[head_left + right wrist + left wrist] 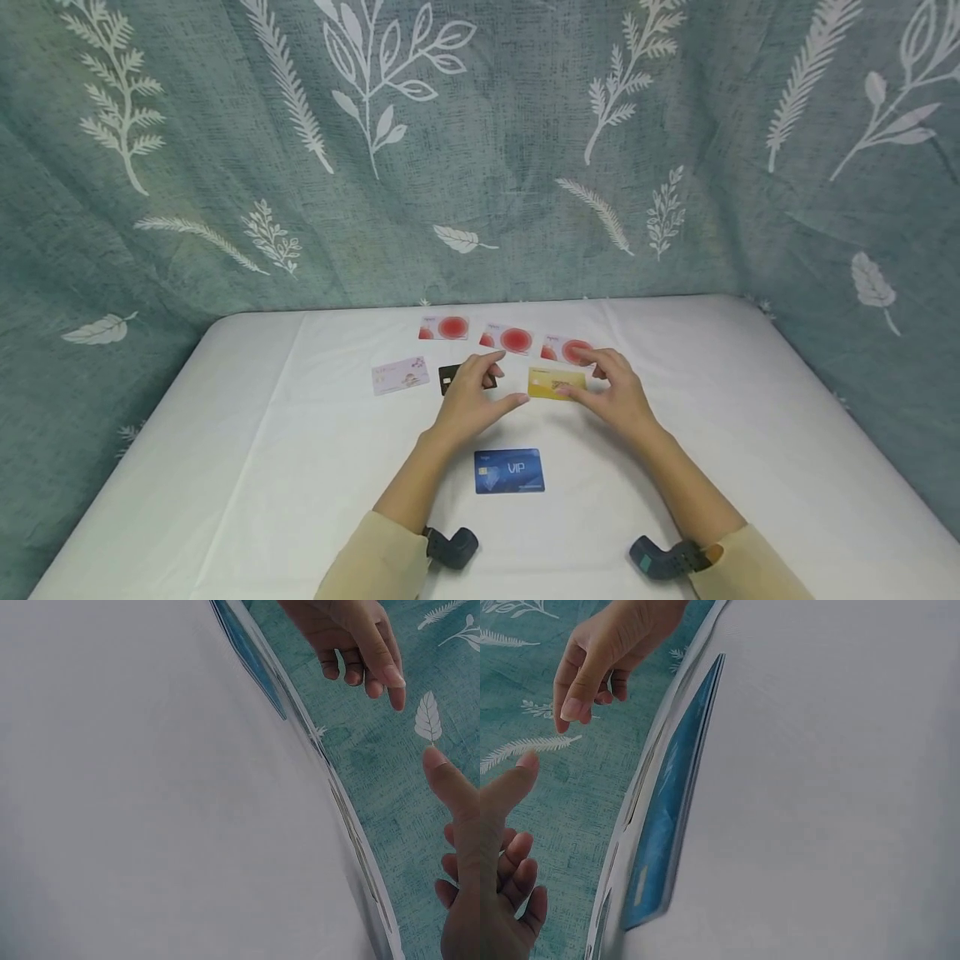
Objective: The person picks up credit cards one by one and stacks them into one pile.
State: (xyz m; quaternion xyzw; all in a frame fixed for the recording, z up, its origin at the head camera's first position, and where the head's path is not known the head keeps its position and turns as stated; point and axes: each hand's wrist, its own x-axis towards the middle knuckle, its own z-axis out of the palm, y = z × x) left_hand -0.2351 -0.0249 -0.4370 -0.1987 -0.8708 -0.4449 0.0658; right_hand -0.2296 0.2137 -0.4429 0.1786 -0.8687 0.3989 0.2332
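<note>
My left hand (467,408) hovers above the table, partly covering a black card (447,377). Its thumb and forefinger are apart with nothing between them. To the right, my right hand (624,402) is poised over the right end of a yellow card (546,381), thumb and forefinger spread. Both wrist views show the hands raised off the cloth, facing each other, holding nothing. Nearer me, between the forearms, lies a blue VIP card (510,472); in the left wrist view that blue card (671,802) lies flat, seen nearly edge-on.
A pale pink card (401,376) lies left of the black one. Behind are three cards with red circles: a left one (444,327), a middle one (507,338) and a right one (557,348). White cloth covers the table (300,467); a green leaf-patterned curtain (510,150) hangs behind.
</note>
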